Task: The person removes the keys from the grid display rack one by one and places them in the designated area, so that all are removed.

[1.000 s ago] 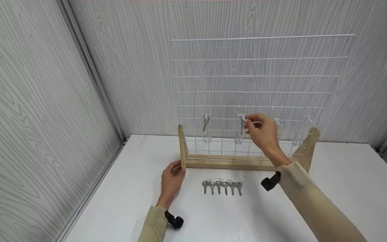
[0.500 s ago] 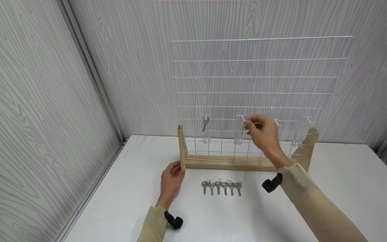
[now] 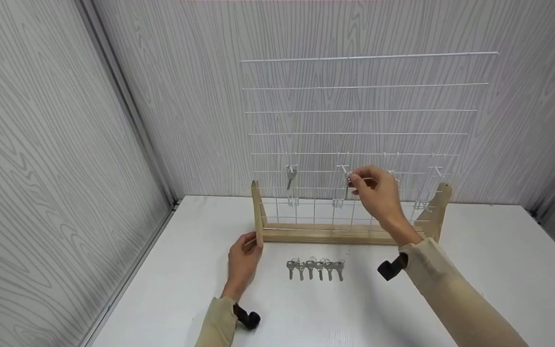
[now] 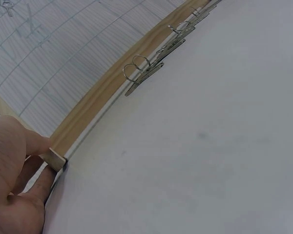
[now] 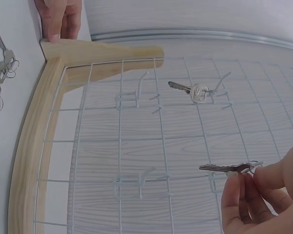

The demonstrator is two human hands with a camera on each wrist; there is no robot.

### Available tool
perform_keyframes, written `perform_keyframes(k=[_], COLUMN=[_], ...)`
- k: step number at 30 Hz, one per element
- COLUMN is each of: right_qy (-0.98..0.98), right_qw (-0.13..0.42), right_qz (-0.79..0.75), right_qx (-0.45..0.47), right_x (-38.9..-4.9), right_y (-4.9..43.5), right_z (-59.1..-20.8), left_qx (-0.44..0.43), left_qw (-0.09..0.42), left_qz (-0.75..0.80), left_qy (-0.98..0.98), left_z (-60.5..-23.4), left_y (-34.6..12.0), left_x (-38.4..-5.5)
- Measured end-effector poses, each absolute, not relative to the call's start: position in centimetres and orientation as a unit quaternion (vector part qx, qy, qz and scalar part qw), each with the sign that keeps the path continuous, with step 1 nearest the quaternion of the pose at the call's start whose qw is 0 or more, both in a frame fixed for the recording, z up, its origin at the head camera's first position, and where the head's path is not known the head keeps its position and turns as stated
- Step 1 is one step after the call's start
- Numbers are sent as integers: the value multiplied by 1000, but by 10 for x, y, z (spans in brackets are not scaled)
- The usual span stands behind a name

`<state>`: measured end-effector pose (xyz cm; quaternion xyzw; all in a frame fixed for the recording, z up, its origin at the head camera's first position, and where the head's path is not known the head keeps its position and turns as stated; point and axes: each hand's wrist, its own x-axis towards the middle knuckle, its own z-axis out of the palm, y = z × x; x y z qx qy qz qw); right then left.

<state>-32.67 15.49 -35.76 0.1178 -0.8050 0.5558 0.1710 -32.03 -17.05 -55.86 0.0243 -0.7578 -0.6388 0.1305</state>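
Observation:
My right hand [image 3: 377, 192] pinches a silver key [image 5: 227, 167] by its ring end, between thumb and fingers, in front of the wire grid. The key's blade points down in the head view, just below and right of a white hook [image 3: 342, 168]. One more key [image 3: 291, 176] hangs by its ring from the hook at the far left of that row. My left hand [image 3: 244, 260] holds the left foot of the wooden stand [image 3: 325, 236]; thumb and fingers grip its end [image 4: 54, 159] in the left wrist view.
Several keys with rings [image 3: 315, 270] lie in a row on the white table [image 3: 306, 313] before the stand. White hooks [image 3: 436, 172] stick out of the grid to the right, with lower hooks [image 5: 141, 183] beneath. A wood-grained wall [image 3: 200, 120] stands behind.
My right hand and the key have shifted slightly down and right from the hook tip, which shows more plainly now. The left hand keeps its grip on the stand. The head view has drifted a little.

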Motion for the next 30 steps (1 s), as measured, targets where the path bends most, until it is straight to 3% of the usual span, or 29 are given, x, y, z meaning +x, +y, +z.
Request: perform_keyframes(k=[16, 30], right_qy=[-788, -784], right_qw=[166, 183], right_qz=[578, 575], right_qx=[135, 147], right_x=[-313, -303], right_y=[159, 170], right_z=[-351, -368], left_qx=[21, 17], left_qw=[134, 133], left_qz=[-635, -637], left_qy=[-760, -759], left_z=[-557, -559], left_y=[-170, -171], left_x=[-320, -320])
